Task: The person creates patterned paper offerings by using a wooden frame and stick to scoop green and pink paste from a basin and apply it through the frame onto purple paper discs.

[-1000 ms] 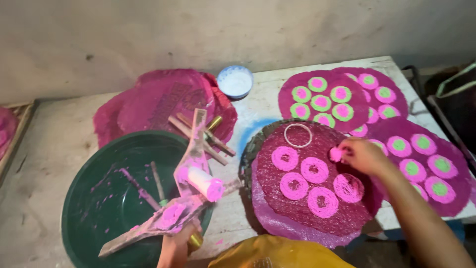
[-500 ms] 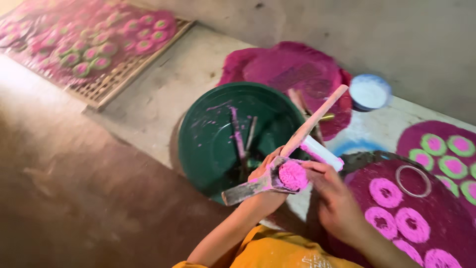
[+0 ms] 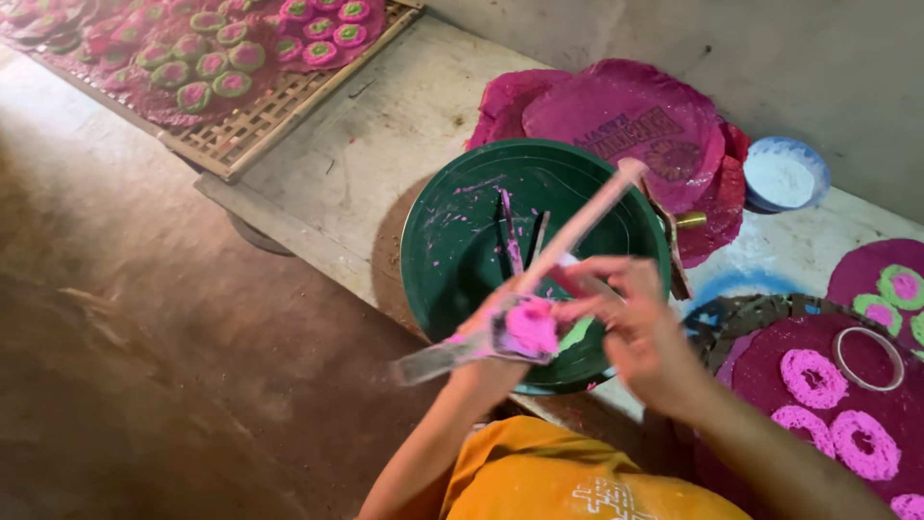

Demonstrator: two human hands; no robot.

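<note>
Holding the wooden press closed in the left hand, the right hand pinches pink dough; better keep it above the green basin.

Orange garment — pale printed pattern — bare forearms

Brown floor, pale plastered wall

pale bench, green basin, white bowl
</note>
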